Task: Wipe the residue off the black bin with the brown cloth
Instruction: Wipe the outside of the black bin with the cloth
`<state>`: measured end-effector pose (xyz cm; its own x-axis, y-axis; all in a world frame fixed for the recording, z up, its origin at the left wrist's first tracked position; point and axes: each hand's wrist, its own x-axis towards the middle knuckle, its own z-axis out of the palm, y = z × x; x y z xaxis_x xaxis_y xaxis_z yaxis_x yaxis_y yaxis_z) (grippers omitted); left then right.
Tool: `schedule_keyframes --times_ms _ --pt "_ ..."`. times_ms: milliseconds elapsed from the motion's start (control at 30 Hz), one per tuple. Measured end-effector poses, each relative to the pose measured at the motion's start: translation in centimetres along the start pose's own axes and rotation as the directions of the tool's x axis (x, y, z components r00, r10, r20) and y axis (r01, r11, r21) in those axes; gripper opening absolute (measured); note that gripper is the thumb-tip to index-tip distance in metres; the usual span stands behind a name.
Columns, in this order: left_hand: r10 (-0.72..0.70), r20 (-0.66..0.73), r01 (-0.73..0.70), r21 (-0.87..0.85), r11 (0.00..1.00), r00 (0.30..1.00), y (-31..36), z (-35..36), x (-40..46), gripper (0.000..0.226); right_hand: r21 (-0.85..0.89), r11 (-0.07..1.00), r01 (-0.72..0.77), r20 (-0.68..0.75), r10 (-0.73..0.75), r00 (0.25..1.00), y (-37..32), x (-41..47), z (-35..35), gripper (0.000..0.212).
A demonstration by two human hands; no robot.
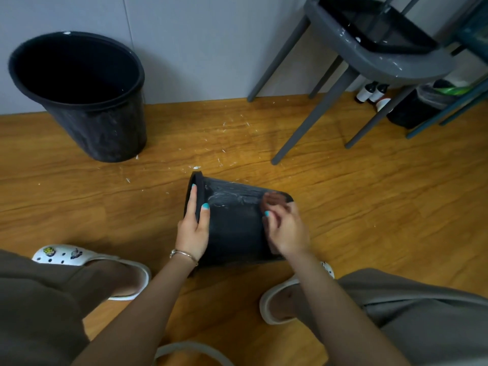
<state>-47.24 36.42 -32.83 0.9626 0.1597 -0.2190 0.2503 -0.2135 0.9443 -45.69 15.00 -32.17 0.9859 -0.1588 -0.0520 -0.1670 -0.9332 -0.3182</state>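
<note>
Two black bins (232,220) (79,93), grey chair (369,56) nearby

Left hand (194,228) curls over a rim, thumb outside; right hand (286,228), blurred, has bent fingers.

a bin (232,223) lies on its side on the floor (369,207) at centre frame, between two shoes. a second bin (84,101) stands upper left by the wall, a chair (369,54) upper right.
</note>
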Motion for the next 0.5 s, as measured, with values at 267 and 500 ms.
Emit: schedule_keyframes --times_ms 267,500 --pt "-0.005 0.01 0.005 -0.018 1.0 1.0 0.1 -0.1 0.2 0.057 0.007 0.998 0.058 0.049 -0.058 0.997 -3.1 -0.5 0.5 0.03" --pt "-0.002 -0.005 0.002 -0.011 1.0 1.0 -0.1 0.1 0.0 0.057 -0.009 0.973 -0.232 -0.025 0.232 0.972 1.2 1.5 -0.6 0.029"
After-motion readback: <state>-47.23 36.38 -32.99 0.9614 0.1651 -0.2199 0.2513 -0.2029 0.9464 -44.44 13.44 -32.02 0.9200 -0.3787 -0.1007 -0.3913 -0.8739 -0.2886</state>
